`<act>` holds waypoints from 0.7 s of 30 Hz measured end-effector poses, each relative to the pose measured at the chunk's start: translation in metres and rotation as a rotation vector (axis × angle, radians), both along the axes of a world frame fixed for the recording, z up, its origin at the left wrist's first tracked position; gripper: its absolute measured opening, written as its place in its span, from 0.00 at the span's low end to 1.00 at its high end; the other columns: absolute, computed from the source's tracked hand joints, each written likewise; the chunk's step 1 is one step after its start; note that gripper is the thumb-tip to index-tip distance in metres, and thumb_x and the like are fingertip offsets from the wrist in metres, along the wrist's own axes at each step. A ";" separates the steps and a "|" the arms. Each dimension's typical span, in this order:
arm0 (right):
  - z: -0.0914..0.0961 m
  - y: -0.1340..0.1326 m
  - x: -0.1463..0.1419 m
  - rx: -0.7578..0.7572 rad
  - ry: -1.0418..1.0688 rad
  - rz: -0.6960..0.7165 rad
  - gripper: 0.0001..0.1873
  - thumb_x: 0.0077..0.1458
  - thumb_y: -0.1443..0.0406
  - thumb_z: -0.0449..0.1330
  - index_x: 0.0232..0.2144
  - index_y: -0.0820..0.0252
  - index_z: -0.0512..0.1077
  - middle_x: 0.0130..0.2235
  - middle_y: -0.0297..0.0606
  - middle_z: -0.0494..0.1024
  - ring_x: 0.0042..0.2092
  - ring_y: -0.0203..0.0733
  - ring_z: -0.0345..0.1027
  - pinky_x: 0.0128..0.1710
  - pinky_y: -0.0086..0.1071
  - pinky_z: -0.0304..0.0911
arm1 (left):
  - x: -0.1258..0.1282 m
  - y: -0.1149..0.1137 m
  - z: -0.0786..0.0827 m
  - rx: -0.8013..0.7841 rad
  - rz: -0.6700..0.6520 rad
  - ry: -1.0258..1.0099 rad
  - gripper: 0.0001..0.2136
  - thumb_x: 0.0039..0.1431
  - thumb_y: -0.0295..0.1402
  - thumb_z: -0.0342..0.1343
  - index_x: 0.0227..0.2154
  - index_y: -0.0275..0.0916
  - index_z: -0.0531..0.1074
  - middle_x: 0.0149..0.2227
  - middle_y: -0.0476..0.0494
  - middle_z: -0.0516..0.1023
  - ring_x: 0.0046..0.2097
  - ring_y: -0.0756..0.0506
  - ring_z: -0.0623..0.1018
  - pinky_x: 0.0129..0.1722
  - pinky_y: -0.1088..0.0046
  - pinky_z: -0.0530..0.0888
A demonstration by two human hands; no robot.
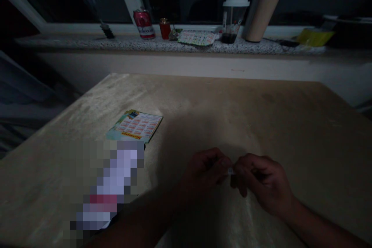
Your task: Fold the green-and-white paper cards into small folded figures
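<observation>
My left hand [207, 166] and my right hand [263, 180] meet above the table, fingertips nearly touching. Between them is a small pale object [230, 171], pinched from both sides. It is too small and dark to name. The fingers of both hands are closed in a pinch, and shadow hides part of them. Left of my hands lies a printed card or booklet [138, 125] with rows of red and white boxes. Just below it is a long, pixelated pale object [117, 174] whose kind I cannot make out.
The table [197, 97] reaches a wall under a granite windowsill [124, 45]. On the sill stand a red can [144, 25], a small orange-red container [164, 29], a blister pack [197, 38], a lidded cup with a straw [231, 21], a cardboard tube [267, 4] and a yellow item [314, 37].
</observation>
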State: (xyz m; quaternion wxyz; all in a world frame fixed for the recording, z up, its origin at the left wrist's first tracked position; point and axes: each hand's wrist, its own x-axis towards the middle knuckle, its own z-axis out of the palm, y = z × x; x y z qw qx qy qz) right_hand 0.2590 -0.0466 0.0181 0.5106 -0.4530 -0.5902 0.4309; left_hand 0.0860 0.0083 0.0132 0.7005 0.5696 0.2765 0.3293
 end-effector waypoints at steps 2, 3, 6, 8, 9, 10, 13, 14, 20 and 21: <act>-0.001 0.000 0.001 -0.030 0.040 -0.013 0.16 0.66 0.61 0.61 0.26 0.61 0.74 0.19 0.34 0.76 0.17 0.29 0.67 0.17 0.20 0.61 | -0.002 0.000 0.000 0.148 -0.012 0.049 0.22 0.68 0.48 0.52 0.24 0.37 0.68 0.20 0.53 0.64 0.22 0.53 0.61 0.23 0.77 0.59; -0.002 0.000 0.001 -0.060 0.066 -0.008 0.16 0.65 0.60 0.61 0.26 0.61 0.74 0.19 0.34 0.76 0.17 0.29 0.66 0.17 0.20 0.60 | -0.004 0.000 0.000 0.238 -0.015 0.077 0.21 0.69 0.46 0.51 0.24 0.37 0.69 0.20 0.52 0.65 0.23 0.53 0.62 0.23 0.76 0.59; -0.004 0.000 0.000 -0.176 0.185 0.054 0.17 0.65 0.57 0.62 0.27 0.61 0.74 0.19 0.34 0.77 0.17 0.28 0.64 0.17 0.20 0.58 | -0.007 -0.001 0.004 0.493 -0.005 0.133 0.19 0.71 0.38 0.50 0.24 0.35 0.72 0.21 0.50 0.69 0.23 0.53 0.64 0.25 0.76 0.59; -0.004 0.001 0.000 -0.229 0.267 0.101 0.18 0.65 0.56 0.62 0.27 0.61 0.73 0.19 0.33 0.77 0.17 0.28 0.63 0.18 0.22 0.59 | -0.008 -0.002 0.008 0.596 -0.010 0.131 0.18 0.71 0.35 0.49 0.25 0.35 0.72 0.22 0.48 0.71 0.23 0.53 0.66 0.26 0.76 0.61; -0.004 0.002 0.000 -0.244 0.290 0.114 0.17 0.64 0.56 0.62 0.27 0.61 0.73 0.20 0.33 0.77 0.17 0.28 0.63 0.19 0.23 0.60 | -0.008 -0.002 0.009 0.624 -0.011 0.122 0.17 0.71 0.34 0.49 0.25 0.35 0.72 0.22 0.48 0.72 0.23 0.53 0.67 0.26 0.77 0.62; -0.004 0.002 0.000 -0.251 0.296 0.130 0.18 0.64 0.55 0.63 0.27 0.61 0.73 0.19 0.32 0.76 0.18 0.29 0.65 0.21 0.24 0.61 | -0.008 -0.002 0.010 0.637 -0.009 0.119 0.17 0.71 0.33 0.49 0.25 0.35 0.72 0.22 0.48 0.72 0.23 0.53 0.68 0.25 0.78 0.62; -0.002 0.004 0.003 -0.260 0.228 0.178 0.20 0.65 0.53 0.62 0.27 0.62 0.74 0.21 0.35 0.76 0.23 0.32 0.69 0.25 0.26 0.64 | -0.009 -0.001 0.010 0.635 -0.003 0.129 0.16 0.70 0.32 0.50 0.25 0.34 0.71 0.21 0.48 0.73 0.22 0.54 0.70 0.24 0.80 0.62; -0.002 0.004 0.003 -0.263 0.202 0.191 0.21 0.65 0.53 0.60 0.27 0.63 0.75 0.21 0.35 0.75 0.23 0.32 0.68 0.25 0.25 0.63 | -0.009 -0.001 0.010 0.639 -0.012 0.131 0.16 0.70 0.32 0.49 0.25 0.34 0.72 0.21 0.48 0.74 0.22 0.54 0.71 0.24 0.80 0.63; -0.007 0.000 0.002 -0.312 0.296 0.238 0.21 0.67 0.54 0.58 0.27 0.62 0.74 0.17 0.27 0.68 0.18 0.28 0.58 0.22 0.26 0.60 | -0.008 -0.003 0.009 0.653 -0.076 0.080 0.16 0.70 0.29 0.49 0.26 0.33 0.72 0.23 0.45 0.78 0.23 0.53 0.75 0.25 0.81 0.65; -0.008 0.000 0.001 -0.307 0.299 0.237 0.21 0.67 0.54 0.58 0.27 0.61 0.74 0.17 0.27 0.68 0.18 0.29 0.59 0.23 0.26 0.62 | -0.008 -0.002 0.010 0.633 -0.078 0.078 0.16 0.70 0.29 0.48 0.26 0.33 0.73 0.23 0.44 0.78 0.24 0.53 0.75 0.25 0.81 0.66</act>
